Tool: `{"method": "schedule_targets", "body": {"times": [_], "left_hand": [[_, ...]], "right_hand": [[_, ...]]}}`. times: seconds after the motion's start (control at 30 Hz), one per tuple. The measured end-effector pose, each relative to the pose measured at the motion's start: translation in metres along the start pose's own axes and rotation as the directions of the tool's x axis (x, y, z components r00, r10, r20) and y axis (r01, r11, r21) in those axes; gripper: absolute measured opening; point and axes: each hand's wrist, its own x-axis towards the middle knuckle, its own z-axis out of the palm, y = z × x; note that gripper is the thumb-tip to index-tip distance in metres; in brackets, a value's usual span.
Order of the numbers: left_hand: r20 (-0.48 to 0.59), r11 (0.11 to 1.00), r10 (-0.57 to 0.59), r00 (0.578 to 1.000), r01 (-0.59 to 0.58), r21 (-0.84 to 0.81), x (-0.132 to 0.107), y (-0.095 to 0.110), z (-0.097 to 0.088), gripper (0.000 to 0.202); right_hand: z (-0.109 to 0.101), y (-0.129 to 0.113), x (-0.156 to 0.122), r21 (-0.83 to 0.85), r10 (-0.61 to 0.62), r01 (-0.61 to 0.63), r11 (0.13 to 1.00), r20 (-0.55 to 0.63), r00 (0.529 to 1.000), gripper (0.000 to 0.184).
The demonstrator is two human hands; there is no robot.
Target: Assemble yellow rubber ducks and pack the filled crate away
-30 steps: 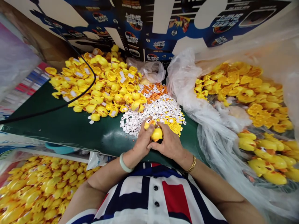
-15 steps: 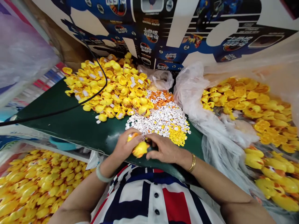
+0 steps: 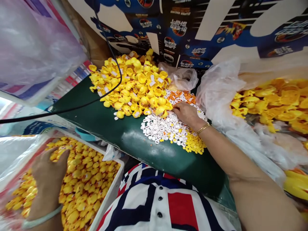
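Note:
My left hand (image 3: 49, 170) is over a white bin (image 3: 119, 166) of small yellow toy ducks (image 3: 89, 179) at the lower left. Its thumb and fingers are apart, and I see no duck held between them. My right hand (image 3: 189, 115) reaches across the green table, fingers bent together and pointing left. Its fingertips are at the edge of a heap of yellow duck shell pieces (image 3: 134, 86), above small white eye pieces (image 3: 158, 126). What those fingertips pinch, if anything, is hidden. Orange pieces (image 3: 180, 95) lie just behind this hand, and small yellow pieces (image 3: 194, 144) lie in front of it.
A black cable (image 3: 79, 108) crosses above the table (image 3: 115, 138) from the left. Clear plastic bags (image 3: 216, 96) at the right hold larger yellow parts (image 3: 276, 102). Printed cardboard (image 3: 178, 32) stands along the back. A purple-white plastic bag (image 3: 40, 48) is at the upper left.
Both hands were together at the table's front edge around a yellow duck. They have parted: the left has gone to the bin, the right forward to the heap. The view has shifted left.

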Motion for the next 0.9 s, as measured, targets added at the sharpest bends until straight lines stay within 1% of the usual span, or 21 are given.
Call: {"method": "schedule_targets", "body": {"times": [0.03, 0.1, 0.13, 0.17, 0.2, 0.27, 0.3, 0.33, 0.37, 0.4, 0.43, 0.5, 0.6, 0.63, 0.67, 0.7, 0.73, 0.77, 0.83, 0.87, 0.9], "left_hand": [[0.001, 0.996, 0.015, 1.000, -0.015, -0.082, -0.006, 0.020, 0.010, 0.027], [0.139, 0.920, 0.070, 0.988, -0.010, -0.392, -0.025, 0.069, 0.033, 0.025], [0.241, 0.854, 0.140, 0.960, 0.006, -0.520, -0.038, 0.094, 0.044, 0.027], [0.306, 0.776, 0.217, 0.927, 0.026, -0.630, -0.052, 0.119, 0.055, 0.027], [0.413, 0.697, 0.315, 0.854, 0.087, -0.711, -0.068, 0.142, 0.064, 0.027], [0.589, 0.564, 0.493, 0.640, 0.280, -0.777, -0.101, 0.181, 0.079, 0.028], [0.641, 0.516, 0.557, 0.528, 0.385, -0.765, -0.116, 0.195, 0.085, 0.032], [0.677, 0.482, 0.604, 0.420, 0.484, -0.731, -0.129, 0.206, 0.089, 0.037], [0.695, 0.465, 0.638, 0.333, 0.552, -0.692, -0.140, 0.213, 0.093, 0.040], [0.706, 0.468, 0.658, 0.261, 0.593, -0.655, -0.147, 0.216, 0.096, 0.042], [0.717, 0.487, 0.666, 0.204, 0.609, -0.626, -0.152, 0.217, 0.097, 0.043], [0.747, 0.551, 0.654, 0.121, 0.600, -0.580, -0.154, 0.212, 0.097, 0.040], [0.789, 0.633, 0.614, 0.014, 0.589, -0.503, -0.146, 0.199, 0.091, 0.044], [0.796, 0.649, 0.605, -0.014, 0.587, -0.483, -0.142, 0.195, 0.088, 0.045], [0.802, 0.661, 0.597, -0.032, 0.586, -0.469, -0.140, 0.191, 0.086, 0.045], [0.809, 0.665, 0.587, -0.034, 0.590, -0.458, -0.137, 0.189, 0.084, 0.043], [0.819, 0.661, 0.573, -0.018, 0.601, -0.449, -0.135, 0.187, 0.083, 0.040], [0.831, 0.648, 0.555, 0.017, 0.617, -0.446, -0.134, 0.186, 0.083, 0.038], [0.850, 0.610, 0.511, 0.127, 0.643, -0.463, -0.131, 0.184, 0.085, 0.038], [0.850, 0.591, 0.492, 0.189, 0.645, -0.485, -0.129, 0.184, 0.087, 0.038], [0.843, 0.576, 0.481, 0.240, 0.638, -0.510, -0.127, 0.185, 0.089, 0.039]], "right_hand": [[0.001, 0.001, 0.000, -0.005, 0.010, -0.010, 1.000, 0.002, 1.000, 0.024], [-0.001, 0.004, -0.003, -0.012, 0.019, -0.019, 1.000, -0.043, 0.999, 0.023], [-0.003, 0.005, -0.008, -0.013, 0.013, -0.015, 1.000, -0.094, 0.995, 0.023], [-0.005, 0.004, -0.016, -0.009, 0.002, -0.003, 1.000, -0.154, 0.988, 0.024], [-0.008, 0.002, -0.028, 0.003, -0.022, 0.023, 1.000, -0.209, 0.978, 0.024], [-0.015, -0.009, -0.058, 0.033, -0.138, 0.150, 0.988, -0.246, 0.960, 0.025], [-0.017, -0.018, -0.076, 0.050, -0.240, 0.256, 0.965, -0.212, 0.947, 0.025], [-0.018, -0.027, -0.094, 0.057, -0.365, 0.378, 0.924, -0.157, 0.918, 0.024], [-0.017, -0.036, -0.111, 0.046, -0.486, 0.492, 0.869, -0.102, 0.868, 0.023], [-0.016, -0.045, -0.126, 0.027, -0.579, 0.582, 0.813, -0.058, 0.813, 0.023], [-0.014, -0.053, -0.138, 0.006, -0.643, 0.644, 0.765, -0.033, 0.765, 0.023], [-0.008, -0.063, -0.153, -0.030, -0.726, 0.725, 0.688, -0.025, 0.688, 0.024], [0.001, -0.070, -0.156, -0.045, -0.820, 0.819, 0.572, -0.049, 0.570, 0.025], [0.004, -0.072, -0.154, -0.036, -0.843, 0.843, 0.537, -0.047, 0.536, 0.025], [0.007, -0.072, -0.151, -0.012, -0.855, 0.855, 0.519, -0.039, 0.518, 0.024], [0.010, -0.073, -0.148, 0.031, -0.850, 0.851, 0.525, -0.028, 0.526, 0.023], [0.012, -0.073, -0.144, 0.086, -0.828, 0.826, 0.557, -0.023, 0.561, 0.023], [0.015, -0.074, -0.140, 0.143, -0.783, 0.777, 0.613, -0.020, 0.622, 0.022], [0.022, -0.074, -0.132, 0.218, -0.639, 0.623, 0.751, 0.003, 0.769, 0.023], [0.025, -0.075, -0.128, 0.223, -0.562, 0.543, 0.810, 0.026, 0.827, 0.024], [0.027, -0.076, -0.125, 0.207, -0.496, 0.476, 0.854, 0.056, 0.866, 0.025]]}}
